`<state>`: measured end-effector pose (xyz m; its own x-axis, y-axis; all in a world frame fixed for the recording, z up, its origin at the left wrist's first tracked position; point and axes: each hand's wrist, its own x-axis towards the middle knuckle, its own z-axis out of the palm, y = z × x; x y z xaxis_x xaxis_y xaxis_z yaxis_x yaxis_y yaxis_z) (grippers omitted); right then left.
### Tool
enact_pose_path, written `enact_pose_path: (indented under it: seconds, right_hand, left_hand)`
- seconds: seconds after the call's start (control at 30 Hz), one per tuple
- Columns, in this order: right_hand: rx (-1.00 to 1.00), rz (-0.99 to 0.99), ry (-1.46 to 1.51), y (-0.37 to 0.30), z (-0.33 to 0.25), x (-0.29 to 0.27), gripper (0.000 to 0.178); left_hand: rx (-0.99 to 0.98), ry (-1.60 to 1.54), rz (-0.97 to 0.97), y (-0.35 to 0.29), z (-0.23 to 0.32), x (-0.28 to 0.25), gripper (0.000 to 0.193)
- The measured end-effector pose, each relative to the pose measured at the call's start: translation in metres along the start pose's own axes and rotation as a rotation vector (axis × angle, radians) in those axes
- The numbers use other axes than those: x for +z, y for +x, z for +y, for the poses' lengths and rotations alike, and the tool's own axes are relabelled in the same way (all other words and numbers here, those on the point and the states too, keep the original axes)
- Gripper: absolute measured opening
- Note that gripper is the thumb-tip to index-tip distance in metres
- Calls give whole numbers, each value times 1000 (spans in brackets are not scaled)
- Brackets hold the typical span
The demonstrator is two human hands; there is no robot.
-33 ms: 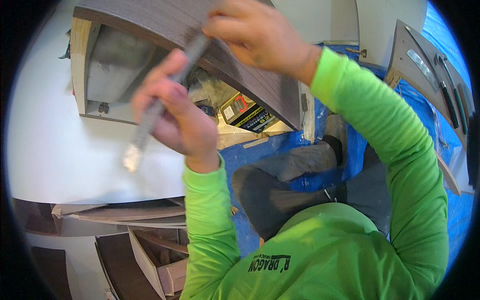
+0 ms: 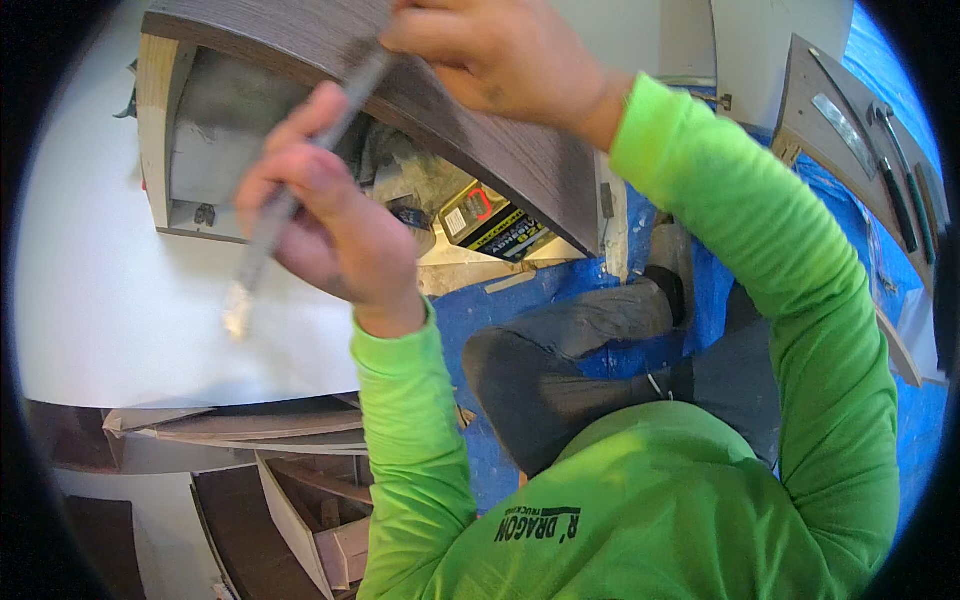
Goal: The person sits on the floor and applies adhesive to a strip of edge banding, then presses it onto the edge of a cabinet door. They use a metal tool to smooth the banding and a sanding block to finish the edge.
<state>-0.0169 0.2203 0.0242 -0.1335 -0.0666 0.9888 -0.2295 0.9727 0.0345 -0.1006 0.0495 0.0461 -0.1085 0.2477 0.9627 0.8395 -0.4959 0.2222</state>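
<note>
A long, thin grey strip (image 2: 262, 248) with a ragged pale end slants across my two hands. Around its middle, the fingers and thumb of my left hand (image 2: 345, 215) are closed. My right hand (image 2: 480, 48) pinches it near its upper end, partly cut off by the top of the picture. Both hands are over a brown wood-grain box (image 2: 480, 140) with an open front, the right one above its top panel. Inside that opening sits a yellow and black can (image 2: 490, 225) with a red patch. The exact kind of strip cannot be made out.
A white surface (image 2: 110, 290) lies left of the box. Dark boards (image 2: 235, 425) and an angled frame (image 2: 310, 520) are at lower left. Blue sheeting (image 2: 490, 330) covers the floor by my bent leg. Far right, a board (image 2: 800, 110) carries a hammer (image 2: 915, 200) and a black-handled tool (image 2: 895, 195).
Both hands, with the strip between them, have shifted a little to the left and slightly upward. The box and the can have stayed where they were.
</note>
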Motion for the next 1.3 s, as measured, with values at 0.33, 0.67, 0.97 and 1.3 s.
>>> enact_pose_path:
  seconds: [0.33, 0.67, 0.97, 1.3]
  right_hand:
    - [90, -234, 21, -90, -15, 1, 33]
    - [368, -618, 138, -259, -48, 0, 26]
    - [1521, -63, 350, -348, -87, -58, 5]
    - [2017, 261, 500, -350, -100, -81, 9]
  left_hand:
    - [-89, -82, -65, -96, -20, 9, 24]
    - [-539, -148, -130, -275, -22, 28, 22]
    - [-424, 275, -296, -219, -33, 21, 83]
    - [-586, 201, 90, -237, -88, 91, 82]
